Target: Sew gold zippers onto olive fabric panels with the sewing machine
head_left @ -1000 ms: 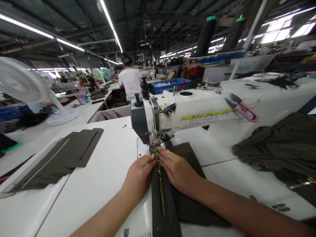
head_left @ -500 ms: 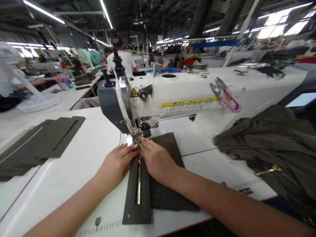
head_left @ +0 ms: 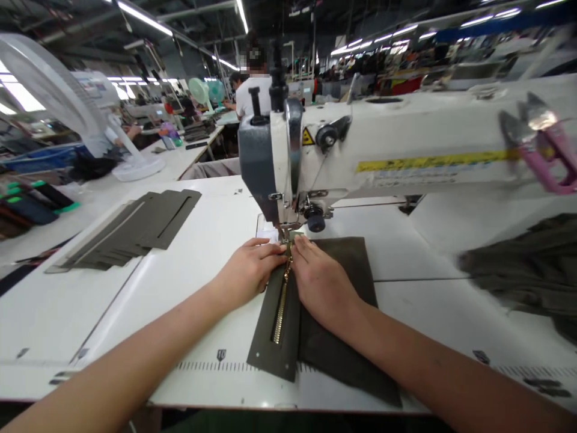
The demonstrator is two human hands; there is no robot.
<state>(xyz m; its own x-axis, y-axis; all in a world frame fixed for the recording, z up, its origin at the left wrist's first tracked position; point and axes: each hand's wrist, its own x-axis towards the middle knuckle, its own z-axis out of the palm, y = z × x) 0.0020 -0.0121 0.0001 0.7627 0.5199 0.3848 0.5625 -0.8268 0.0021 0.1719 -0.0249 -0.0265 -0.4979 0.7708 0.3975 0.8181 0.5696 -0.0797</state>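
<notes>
My left hand (head_left: 246,270) rests on the left edge of an olive-green fabric strip (head_left: 288,358), its fingers stretched towards the presser foot (head_left: 285,236). Fingers extended, my right hand (head_left: 322,279) lies flat on the strip's right side. Between the hands runs a gold metal zipper (head_left: 280,313), seen through a long slot in the strip. Its upper end passes close to the fingertips, under the sewing machine (head_left: 311,156) head. A larger olive fabric panel (head_left: 336,349) lies to the right, partly covered by my right hand and forearm.
A fanned stack of slotted olive pieces (head_left: 153,225) lies on the left of the white table (head_left: 202,337). Pink-handled thread snips (head_left: 543,150) rest on the machine arm. Bunched olive fabric (head_left: 527,264) sits at right. A white fan (head_left: 130,144) and a person (head_left: 255,90) are beyond.
The camera view has turned left, so the machine and hands appear further right. The strip's near end now slants to the left. Both hands stay at the zipper near the presser foot.
</notes>
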